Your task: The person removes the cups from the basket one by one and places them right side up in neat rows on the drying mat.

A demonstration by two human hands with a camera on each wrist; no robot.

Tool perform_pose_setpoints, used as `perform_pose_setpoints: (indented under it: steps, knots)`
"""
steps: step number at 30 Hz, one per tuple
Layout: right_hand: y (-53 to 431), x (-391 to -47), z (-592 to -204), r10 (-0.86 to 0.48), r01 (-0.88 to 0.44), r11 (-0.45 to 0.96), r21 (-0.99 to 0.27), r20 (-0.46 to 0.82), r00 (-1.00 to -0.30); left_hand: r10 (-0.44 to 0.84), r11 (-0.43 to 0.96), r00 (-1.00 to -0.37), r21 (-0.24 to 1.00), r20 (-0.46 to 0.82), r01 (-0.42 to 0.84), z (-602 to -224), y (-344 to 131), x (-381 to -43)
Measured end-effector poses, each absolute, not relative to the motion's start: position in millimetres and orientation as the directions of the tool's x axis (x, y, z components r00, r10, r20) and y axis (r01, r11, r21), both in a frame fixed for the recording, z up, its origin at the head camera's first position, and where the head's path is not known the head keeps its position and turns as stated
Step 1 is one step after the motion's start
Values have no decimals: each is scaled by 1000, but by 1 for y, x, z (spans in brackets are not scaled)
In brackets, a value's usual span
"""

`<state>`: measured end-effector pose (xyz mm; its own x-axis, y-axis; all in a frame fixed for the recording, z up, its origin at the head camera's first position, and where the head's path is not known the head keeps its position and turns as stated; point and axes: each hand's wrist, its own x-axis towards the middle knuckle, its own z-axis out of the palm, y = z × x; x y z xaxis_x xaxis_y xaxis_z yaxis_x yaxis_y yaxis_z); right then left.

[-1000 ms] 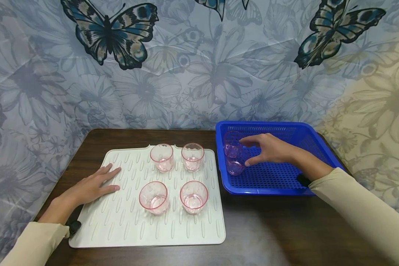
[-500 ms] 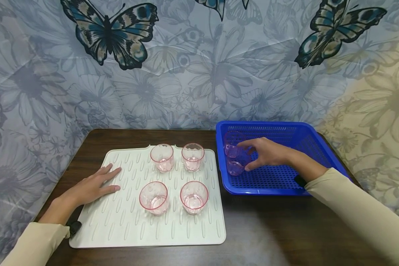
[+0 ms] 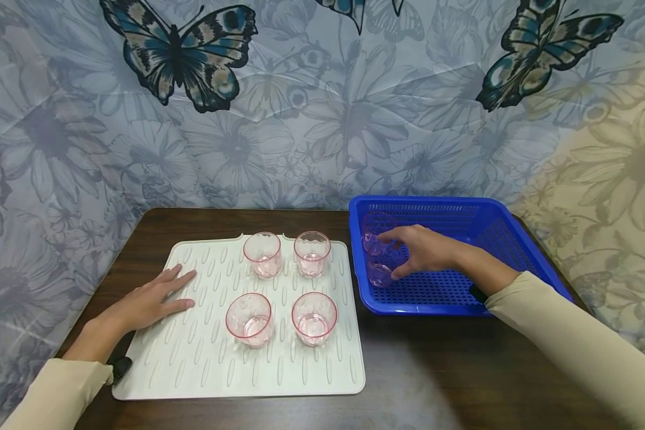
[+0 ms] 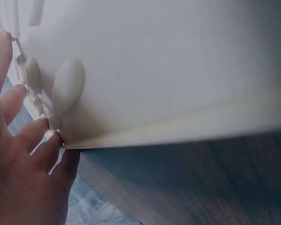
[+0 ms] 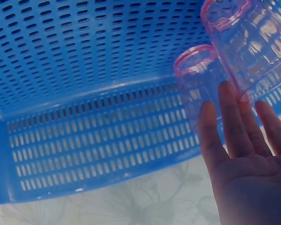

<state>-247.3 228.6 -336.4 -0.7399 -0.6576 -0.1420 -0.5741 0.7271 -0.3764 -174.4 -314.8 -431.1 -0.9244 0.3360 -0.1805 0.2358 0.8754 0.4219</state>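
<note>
My right hand (image 3: 423, 248) reaches down into a blue plastic basket (image 3: 424, 309), thumb and fingers spread apart. Two clear pink-tinted glasses stand at the basket's left end, a far glass (image 3: 375, 222) and a near glass (image 3: 379, 273). The thumb overlaps the near glass's side in the head view, and the index fingertip is over the gap between the two. In the right wrist view the straight fingers (image 5: 232, 122) lie right beside the glasses. My left hand (image 3: 146, 300) rests flat with spread fingers on the left edge of a white ridged mat (image 3: 204, 373).
On the mat several pink-rimmed glasses stand upright in two rows, among them a back left glass (image 3: 263, 257) and a front right glass (image 3: 314, 319). Mat and basket sit side by side on a dark wooden table (image 3: 403, 370), against a patterned cloth backdrop (image 3: 322, 131).
My right hand has moved slightly left and lower in the basket, closer to the near glass. The left hand and the glasses on the mat have stayed still.
</note>
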Motion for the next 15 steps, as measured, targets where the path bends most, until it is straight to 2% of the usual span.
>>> perform_pose_setpoints:
  steps: [7,15]
  knots:
    - [231,-245,-330,-622,-544,754,-367,-134,-772,334,876,-925,424,-184,232,-431,-314,-174]
    - [234,-245,-314,-591,-540,763,-356,-47,-805,338,874,-924,423,-179,238,-430,-314,-174]
